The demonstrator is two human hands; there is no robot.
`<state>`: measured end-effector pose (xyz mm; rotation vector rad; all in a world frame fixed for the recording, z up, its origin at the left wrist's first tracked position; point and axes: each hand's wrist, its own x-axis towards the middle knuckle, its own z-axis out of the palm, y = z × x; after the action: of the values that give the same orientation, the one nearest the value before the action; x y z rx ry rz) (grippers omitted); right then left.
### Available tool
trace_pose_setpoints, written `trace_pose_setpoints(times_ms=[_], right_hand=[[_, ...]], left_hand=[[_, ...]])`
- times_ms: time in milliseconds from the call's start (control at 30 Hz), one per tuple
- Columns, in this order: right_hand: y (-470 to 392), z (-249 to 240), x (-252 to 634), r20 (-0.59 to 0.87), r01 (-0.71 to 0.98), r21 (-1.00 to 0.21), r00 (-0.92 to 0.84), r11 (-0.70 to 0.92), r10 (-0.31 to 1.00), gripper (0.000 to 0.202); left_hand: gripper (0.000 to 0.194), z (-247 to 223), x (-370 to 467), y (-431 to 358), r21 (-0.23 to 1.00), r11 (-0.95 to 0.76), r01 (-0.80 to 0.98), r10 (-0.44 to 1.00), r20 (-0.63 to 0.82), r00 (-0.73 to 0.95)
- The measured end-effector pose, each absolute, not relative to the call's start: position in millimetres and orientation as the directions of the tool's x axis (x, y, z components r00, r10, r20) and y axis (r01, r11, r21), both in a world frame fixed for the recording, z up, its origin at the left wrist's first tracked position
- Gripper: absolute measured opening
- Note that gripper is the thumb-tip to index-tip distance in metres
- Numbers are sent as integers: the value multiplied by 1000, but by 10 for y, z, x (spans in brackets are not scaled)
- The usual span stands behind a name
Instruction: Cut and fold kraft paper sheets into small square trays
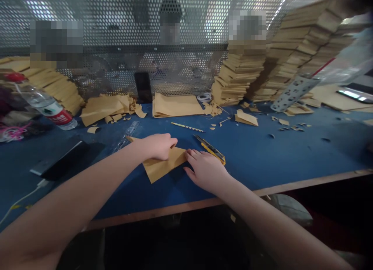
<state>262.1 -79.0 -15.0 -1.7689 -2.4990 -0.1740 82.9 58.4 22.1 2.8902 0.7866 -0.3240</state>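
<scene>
A folded piece of brown kraft paper lies near the front edge of the blue table, one corner pointing toward me. My left hand rests on top of it with the fingers curled closed; whatever may be inside them is hidden. At the paper's right end lies my right hand, fingertips touching the edge and thumb held apart. A yellow and black utility knife is just beyond my right hand. Past the left forearm, a clear ruler is partly covered. Farther back lies a patterned pencil.
Folded brown paper and scraps line the back by a perforated metal screen. Tall paper stacks stand at right. A bottle leans at left, near a phone with a cable. A patterned cup tilts at right.
</scene>
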Motion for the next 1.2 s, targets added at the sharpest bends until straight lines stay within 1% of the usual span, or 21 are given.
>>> trace_pose_setpoints(times_ms=[133, 200, 367, 467, 567, 733, 867, 933, 1033, 1100, 1200], right_hand=[[-810, -149, 2639, 162, 927, 47, -376, 373, 912, 41], [-814, -134, 2640, 178, 912, 37, -408, 409, 895, 39], [-734, -66, 2629, 166, 871, -18, -482, 491, 861, 48], [-605, -33, 2613, 153, 836, -54, -533, 545, 832, 49], [-444, -28, 2588, 133, 805, -73, -577, 588, 806, 46], [-195, -64, 2546, 117, 782, -94, -606, 616, 787, 39], [-59, -77, 2550, 106, 772, -108, -618, 627, 779, 40], [-19, -85, 2561, 95, 766, -119, -625, 632, 775, 44], [3, -119, 2568, 74, 764, -144, -626, 629, 776, 53], [-2, -150, 2562, 66, 769, -175, -614, 615, 787, 54], [-14, -178, 2551, 55, 770, -237, -598, 593, 799, 61]], left_hand=[[29, 272, 837, 653, 130, -819, 558, 512, -274, 814], [31, 275, 793, 675, 145, -777, 612, 567, -261, 781], [28, 215, 598, 696, 162, -586, 794, 770, -193, 608], [26, 163, 504, 665, 200, -502, 841, 825, -179, 535], [22, 125, 451, 625, 239, -454, 858, 844, -194, 501], [24, 94, 401, 610, 293, -474, 830, 814, -215, 540], [42, 58, 354, 628, 303, -576, 759, 749, -178, 639], [46, 46, 321, 633, 278, -637, 719, 712, -144, 687], [42, 54, 270, 619, 222, -716, 662, 659, -99, 745], [36, 66, 245, 596, 205, -764, 612, 608, -88, 789], [25, 68, 220, 531, 163, -868, 469, 460, -94, 883]])
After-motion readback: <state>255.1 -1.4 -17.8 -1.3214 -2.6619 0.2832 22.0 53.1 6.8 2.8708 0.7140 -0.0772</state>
